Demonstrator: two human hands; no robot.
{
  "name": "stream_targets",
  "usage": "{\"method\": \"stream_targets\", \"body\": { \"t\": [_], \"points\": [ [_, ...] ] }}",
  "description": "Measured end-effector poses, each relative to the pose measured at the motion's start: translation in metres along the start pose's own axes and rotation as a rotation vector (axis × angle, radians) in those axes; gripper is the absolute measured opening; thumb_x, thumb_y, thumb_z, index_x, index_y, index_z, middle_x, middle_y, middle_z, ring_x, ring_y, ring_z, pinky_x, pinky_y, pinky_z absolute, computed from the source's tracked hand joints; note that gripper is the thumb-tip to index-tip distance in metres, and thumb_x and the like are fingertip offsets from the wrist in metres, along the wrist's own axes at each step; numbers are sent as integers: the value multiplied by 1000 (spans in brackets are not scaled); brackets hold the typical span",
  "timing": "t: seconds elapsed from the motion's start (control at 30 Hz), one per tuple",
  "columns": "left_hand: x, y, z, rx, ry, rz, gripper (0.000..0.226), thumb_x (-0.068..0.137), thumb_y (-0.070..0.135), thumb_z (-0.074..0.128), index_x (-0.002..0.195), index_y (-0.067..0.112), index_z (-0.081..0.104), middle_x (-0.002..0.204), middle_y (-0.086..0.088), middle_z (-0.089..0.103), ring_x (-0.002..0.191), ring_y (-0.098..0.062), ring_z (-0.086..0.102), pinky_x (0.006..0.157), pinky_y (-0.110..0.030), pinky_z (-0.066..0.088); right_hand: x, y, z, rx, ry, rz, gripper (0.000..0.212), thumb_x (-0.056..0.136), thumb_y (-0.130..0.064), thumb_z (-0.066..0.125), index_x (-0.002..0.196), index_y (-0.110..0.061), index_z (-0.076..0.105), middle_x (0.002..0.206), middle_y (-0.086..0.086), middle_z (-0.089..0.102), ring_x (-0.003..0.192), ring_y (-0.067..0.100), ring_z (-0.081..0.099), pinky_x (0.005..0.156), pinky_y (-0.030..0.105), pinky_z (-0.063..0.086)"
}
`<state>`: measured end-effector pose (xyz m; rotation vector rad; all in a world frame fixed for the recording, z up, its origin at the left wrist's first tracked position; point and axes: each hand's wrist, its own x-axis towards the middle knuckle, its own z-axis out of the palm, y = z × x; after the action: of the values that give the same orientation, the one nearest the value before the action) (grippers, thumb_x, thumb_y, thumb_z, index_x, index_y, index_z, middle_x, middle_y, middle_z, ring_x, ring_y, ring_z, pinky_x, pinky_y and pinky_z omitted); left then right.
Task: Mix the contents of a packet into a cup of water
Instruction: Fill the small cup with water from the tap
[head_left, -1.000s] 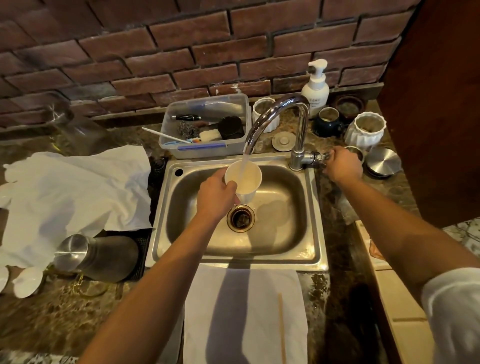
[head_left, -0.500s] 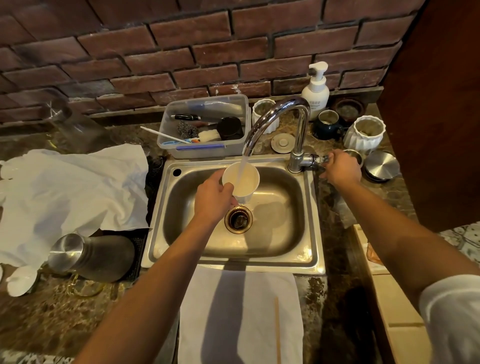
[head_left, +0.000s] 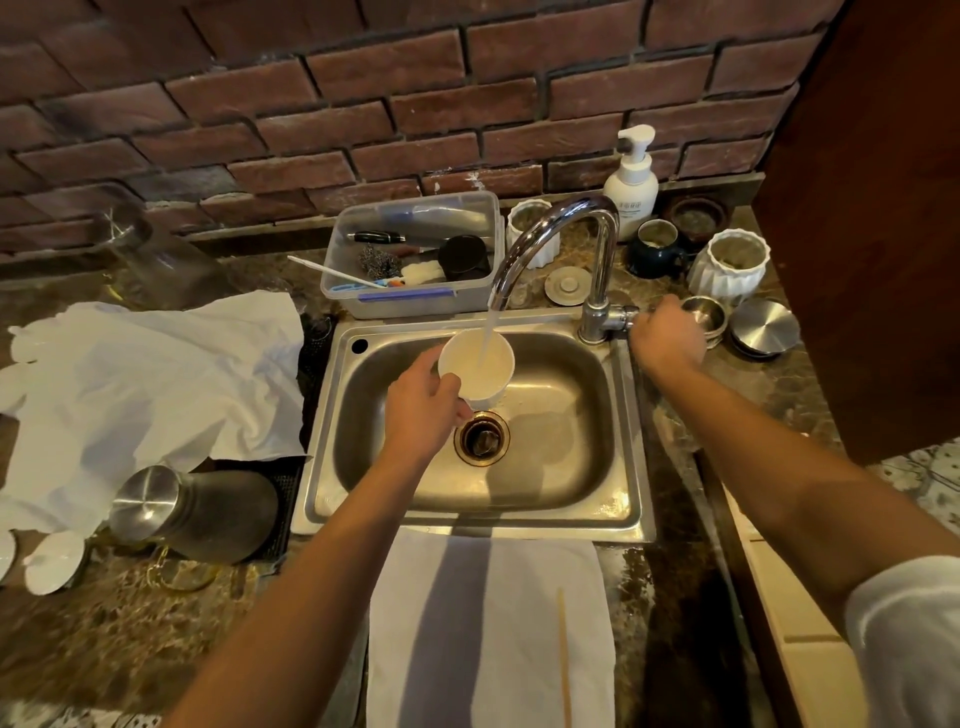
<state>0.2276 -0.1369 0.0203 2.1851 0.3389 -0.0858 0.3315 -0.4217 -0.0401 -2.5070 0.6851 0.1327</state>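
My left hand (head_left: 422, 402) grips a white paper cup (head_left: 480, 371) over the steel sink (head_left: 623, 499), just above the drain. The cup sits under the spout of the chrome tap (head_left: 550, 231), and a stream of water runs from the spout into it. My right hand (head_left: 667, 336) is closed around the tap's handle at the right of the tap's base. A thin wooden stirring stick (head_left: 563, 657) lies on a white cloth (head_left: 441, 634) in front of the sink. No packet is in view.
Behind the sink stands a clear tub (head_left: 415, 301) of utensils, a soap pump bottle (head_left: 631, 182), white ribbed jars (head_left: 735, 262) and steel lids (head_left: 763, 327). A crumpled white cloth (head_left: 145, 379) and a tipped steel canister (head_left: 192, 506) lie on the left counter. A dark wooden panel (head_left: 872, 208) rises at right.
Water keeps running into the cup. Both hands have stayed where they were; only the camera's view has shifted slightly.
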Motion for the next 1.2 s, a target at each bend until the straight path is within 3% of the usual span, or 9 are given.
{"method": "stream_targets", "body": {
  "t": [0.1,0.3,0.4,0.57,0.63,0.77,0.97,1.07,1.2],
  "points": [
    [-14,-4,-7,-50,-1,12,45,94,10,49,138,17,56,81,-10,74,61,-10,71,58,-15,54,-16,-8,2,41,-59,-25,48,98,-36,54,131,-3,51,125,23,66,115,44,63,90,48,52],
    [-60,-12,-16,-149,-39,-6,46,95,4,48,137,20,56,76,-11,73,59,-9,69,54,-14,52,-37,-5,3,161,-133,-31,59,90,-45,54,137,-12,41,118,18,70,102,39,70,89,48,57],
    [-81,-24,-24,-172,-77,-22,47,95,4,48,136,25,57,68,-10,73,61,-16,71,60,-22,58,-54,-3,1,172,-134,-73,56,89,-41,55,137,-15,43,119,16,69,105,39,68,90,48,56],
    [-111,-53,-30,-138,-132,-65,50,95,5,49,137,31,55,69,-7,76,64,-19,74,69,-33,60,-69,20,10,226,-229,-128,72,64,-61,43,130,-33,45,100,10,75,89,36,72,84,51,60],
    [-124,-64,-27,-90,-114,-91,48,97,9,51,140,30,54,74,-5,76,67,-17,74,72,-37,61,-86,29,9,268,-254,-120,68,71,-56,51,135,-32,46,99,8,75,89,33,73,82,53,61],
    [-148,-83,-20,-99,-117,-115,47,96,7,52,140,24,55,73,-7,75,63,-17,72,63,-35,61,-124,45,0,319,-311,-185,45,92,-23,60,136,-21,55,89,4,75,81,23,74,79,50,62],
    [-184,-94,-12,-138,-120,-133,44,96,2,51,135,20,57,63,-11,72,57,-17,69,52,-24,56,-158,84,-15,508,-350,-123,35,96,-17,57,131,-21,58,101,6,75,77,19,73,72,47,64],
    [-197,-103,-8,-135,-154,-155,43,96,2,51,134,20,58,58,-6,71,53,-15,67,55,-31,56,-173,104,-22,547,-332,-113,32,98,-14,56,131,-16,58,101,6,76,82,24,76,72,42,63],
    [-210,-114,-3,-128,-149,-172,46,97,7,50,137,27,56,67,-2,74,59,-15,69,65,-42,62,-187,129,-26,599,-327,-84,31,101,-13,56,132,-14,58,101,2,76,83,24,76,62,33,62]
  ]
}}
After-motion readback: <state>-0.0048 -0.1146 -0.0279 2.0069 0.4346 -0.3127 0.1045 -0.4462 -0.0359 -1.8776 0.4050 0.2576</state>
